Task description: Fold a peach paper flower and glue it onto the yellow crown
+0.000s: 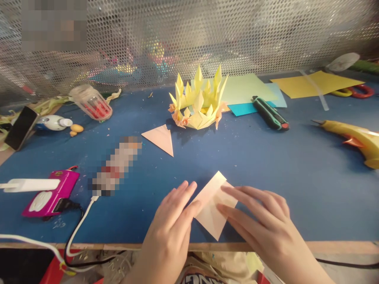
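Observation:
A pale pink folded sheet of paper lies near the front edge of the table between my hands, with a lengthwise fold along its upper left side. My left hand has its fingers stretched out beside the sheet, its thumb touching the left edge. From the right, my right hand has thumb and forefinger on the sheet, holding it; its other fingers are partly hidden. Beyond my left hand lies a pink paper triangle. A yellow paper crown with pointed tips and small peach flowers stands farther back.
On the right are a yellow glue gun, a dark green cutter knife and coloured sheets. On the left stand a tipped clear jar, a phone and a magenta power strip with cables. Perforated metal mesh borders the back.

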Demonstrator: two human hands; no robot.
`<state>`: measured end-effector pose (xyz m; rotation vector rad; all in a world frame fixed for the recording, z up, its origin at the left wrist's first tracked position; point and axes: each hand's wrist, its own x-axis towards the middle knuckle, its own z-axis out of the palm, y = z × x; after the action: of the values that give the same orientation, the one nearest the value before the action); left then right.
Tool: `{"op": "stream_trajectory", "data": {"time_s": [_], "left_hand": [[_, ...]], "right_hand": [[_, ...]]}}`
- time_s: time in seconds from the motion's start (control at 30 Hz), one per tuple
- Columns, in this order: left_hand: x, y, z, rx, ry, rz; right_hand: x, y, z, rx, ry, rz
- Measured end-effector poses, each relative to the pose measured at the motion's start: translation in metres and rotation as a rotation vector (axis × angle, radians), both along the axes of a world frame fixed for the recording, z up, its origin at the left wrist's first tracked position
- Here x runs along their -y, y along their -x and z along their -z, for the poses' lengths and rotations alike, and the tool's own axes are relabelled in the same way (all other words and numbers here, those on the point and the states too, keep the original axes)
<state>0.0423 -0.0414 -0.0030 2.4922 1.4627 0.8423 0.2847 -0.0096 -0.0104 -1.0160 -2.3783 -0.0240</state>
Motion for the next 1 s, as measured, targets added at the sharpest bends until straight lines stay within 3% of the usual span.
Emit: {"op": "stream_trajectory", "data": {"time_s": [0.13,0.33,0.67,0.83,1.0], "left_hand": [[0.016,0.001,0.006,-0.023,-0.007,0.009],[0.017,0.003,0.019,-0.103,0.007,0.008],[0.009,0.006,0.011,-0.228,0.059,0.063],[0.008,0.010,0.008,-0.177,0.094,0.068],[0.009,0.008,0.006,-0.046,0.073,0.049]], "right_hand": [[0.006,0.004,0.001,-0.043,0.171,-0.103],[0.007,0.018,-0.002,-0.117,0.183,-0.098],[0.002,0.019,-0.006,-0.126,0.065,-0.098],[-0.002,0.020,-0.006,-0.123,0.155,-0.162],[-0.006,0.020,-0.010,-0.139,0.250,-0.137]]}}
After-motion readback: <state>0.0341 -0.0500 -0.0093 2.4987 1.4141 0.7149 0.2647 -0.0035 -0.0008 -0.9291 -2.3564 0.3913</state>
